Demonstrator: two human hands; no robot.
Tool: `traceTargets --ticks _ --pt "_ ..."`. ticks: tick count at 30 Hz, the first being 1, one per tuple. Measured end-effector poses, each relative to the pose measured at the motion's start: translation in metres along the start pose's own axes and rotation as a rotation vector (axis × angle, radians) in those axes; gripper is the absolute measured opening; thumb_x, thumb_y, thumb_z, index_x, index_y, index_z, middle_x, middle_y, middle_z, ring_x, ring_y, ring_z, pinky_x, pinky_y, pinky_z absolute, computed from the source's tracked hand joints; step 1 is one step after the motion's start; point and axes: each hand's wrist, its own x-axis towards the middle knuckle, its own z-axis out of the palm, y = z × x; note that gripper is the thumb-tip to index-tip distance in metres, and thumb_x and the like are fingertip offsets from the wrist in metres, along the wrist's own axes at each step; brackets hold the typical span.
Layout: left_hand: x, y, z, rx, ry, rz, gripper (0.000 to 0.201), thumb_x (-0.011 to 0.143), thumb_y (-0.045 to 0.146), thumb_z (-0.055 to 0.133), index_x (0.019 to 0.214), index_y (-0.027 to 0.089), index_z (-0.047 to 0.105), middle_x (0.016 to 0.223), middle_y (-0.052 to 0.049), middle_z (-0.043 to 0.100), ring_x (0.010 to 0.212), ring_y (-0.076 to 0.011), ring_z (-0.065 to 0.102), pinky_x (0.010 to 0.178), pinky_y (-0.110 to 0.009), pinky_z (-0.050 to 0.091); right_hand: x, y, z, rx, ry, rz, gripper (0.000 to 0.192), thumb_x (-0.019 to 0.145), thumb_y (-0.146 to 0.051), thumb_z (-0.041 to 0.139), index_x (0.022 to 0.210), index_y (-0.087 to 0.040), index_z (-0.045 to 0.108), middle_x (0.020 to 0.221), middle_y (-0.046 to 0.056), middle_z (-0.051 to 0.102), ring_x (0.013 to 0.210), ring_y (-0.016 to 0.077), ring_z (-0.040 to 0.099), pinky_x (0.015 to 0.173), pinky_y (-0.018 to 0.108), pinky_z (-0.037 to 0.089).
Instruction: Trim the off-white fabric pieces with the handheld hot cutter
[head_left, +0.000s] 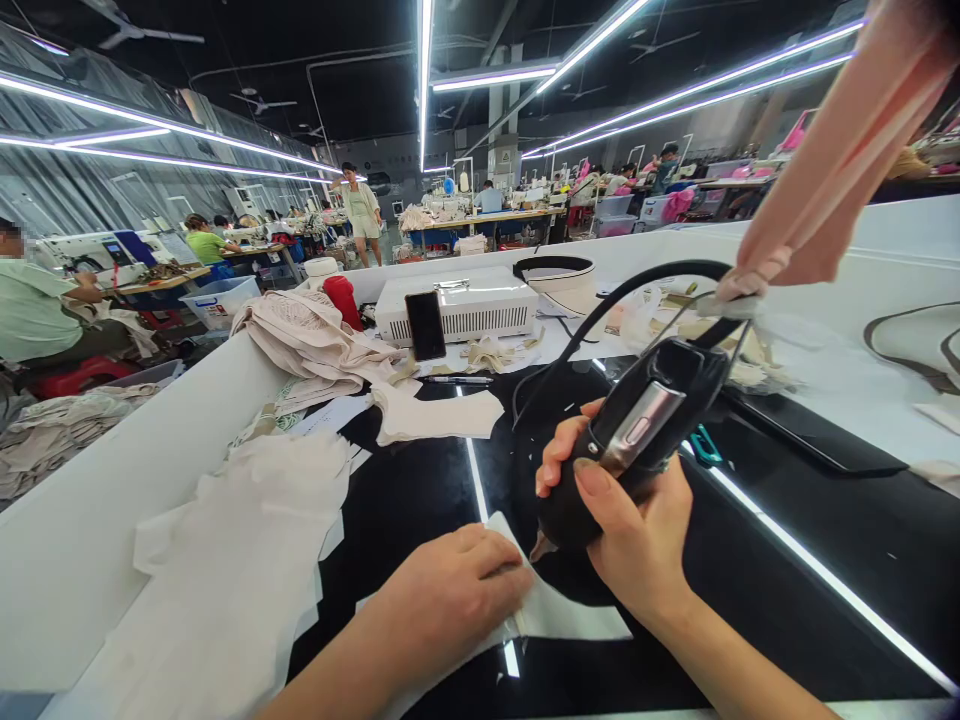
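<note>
My right grip (637, 540) clasped a black, silver-panelled handheld tool (641, 428); my left grip (450, 590) rested on a curved white piece (570, 615), its closure indiscernible.

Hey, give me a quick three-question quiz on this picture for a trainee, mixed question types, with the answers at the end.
1. Which hand holds the black tool?
2. True or false: the phone stands upright in front of the white vented box.
3. Fill in the colour: the left hand rests on a ____ piece lying on the black tabletop.

Key: 1. The right hand. 2. True. 3. White.
</note>
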Motion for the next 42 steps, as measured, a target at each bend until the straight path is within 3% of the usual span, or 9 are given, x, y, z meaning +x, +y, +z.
traceTargets --ticks 4,8,15,25,30,32,36,42 --pt "0.001 0.001 -0.003 0.015 -0.018 0.008 0.013 0.116 0.011 0.059 0.121 0.017 0.069 0.115 -0.006 0.076 0.098 -0.0186 0.074 0.092 -0.030 0.065 -0.001 0.001 -0.001 -0.005 -0.019 -0.012 0.024 0.099 -0.034 0.088 0.111 -0.029 0.069 0.093 -0.003 0.074 0.066 0.0138 0.070 0.060 0.026 0.064" --pt "0.002 0.002 -0.005 0.025 -0.040 0.008 0.012 0.118 0.014 0.059 0.122 0.017 0.070 0.115 -0.007 0.076 0.098 -0.0184 0.076 0.099 -0.032 0.064 -0.001 0.001 -0.002 -0.041 -0.044 -0.016 0.019 0.101 -0.029 0.084 0.108 -0.029 0.067 0.091 -0.002 0.074 0.067 0.0151 0.070 0.061 0.028 0.065" --pt "0.000 0.000 -0.003 0.046 -0.038 0.022 0.019 0.120 0.015 0.052 0.127 0.018 0.069 0.118 -0.007 0.077 0.103 -0.0177 0.077 0.111 -0.035 0.062 -0.004 -0.008 -0.005 -0.030 0.028 0.002 0.031 0.097 -0.039 0.089 0.117 -0.030 0.068 0.091 -0.002 0.072 0.065 0.0160 0.068 0.059 0.029 0.063" --pt "-0.008 -0.004 0.000 0.044 -0.085 -0.013 0.017 0.115 0.013 0.064 0.129 0.021 0.070 0.123 -0.006 0.078 0.109 -0.0186 0.080 0.123 -0.043 0.058 -0.007 -0.013 -0.005 -0.043 0.027 0.017 0.027 0.098 -0.036 0.089 0.116 -0.030 0.070 0.091 -0.001 0.073 0.065 0.0164 0.068 0.058 0.030 0.064" --pt "-0.008 -0.003 0.005 0.010 0.002 0.010 0.016 0.121 0.021 0.053 0.128 0.017 0.067 0.125 -0.007 0.079 0.116 -0.0204 0.079 0.129 -0.049 0.053 -0.007 -0.024 -0.018 -0.023 0.084 -0.005 0.036 0.093 -0.043 0.095 0.118 -0.031 0.073 0.091 -0.001 0.073 0.066 0.0164 0.069 0.058 0.029 0.065" --pt "-0.004 0.002 0.006 -0.028 0.027 0.019 0.019 0.122 0.021 0.049 0.127 0.016 0.067 0.123 -0.007 0.079 0.111 -0.0203 0.079 0.120 -0.042 0.060 -0.010 -0.026 -0.024 -0.034 0.088 -0.014 0.036 0.092 -0.044 0.096 0.118 -0.031 0.074 0.091 -0.001 0.073 0.067 0.0164 0.069 0.059 0.029 0.066" --pt "0.003 0.014 0.006 -0.061 -0.017 0.018 0.021 0.122 0.022 0.048 0.127 0.015 0.067 0.110 -0.008 0.077 0.099 -0.0235 0.076 0.088 -0.033 0.067 -0.016 -0.026 -0.032 -0.066 0.083 0.005 0.036 0.094 -0.044 0.095 0.120 -0.031 0.074 0.090 0.000 0.073 0.067 0.0169 0.069 0.059 0.029 0.066" --pt "0.003 0.015 0.005 -0.048 -0.051 -0.010 0.022 0.122 0.022 0.045 0.124 0.017 0.067 0.106 -0.007 0.073 0.094 -0.0227 0.073 0.081 -0.031 0.064 -0.022 -0.025 -0.034 -0.117 0.064 -0.019 0.036 0.093 -0.045 0.095 0.117 -0.030 0.073 0.089 0.001 0.075 0.065 0.0182 0.069 0.056 0.031 0.064"
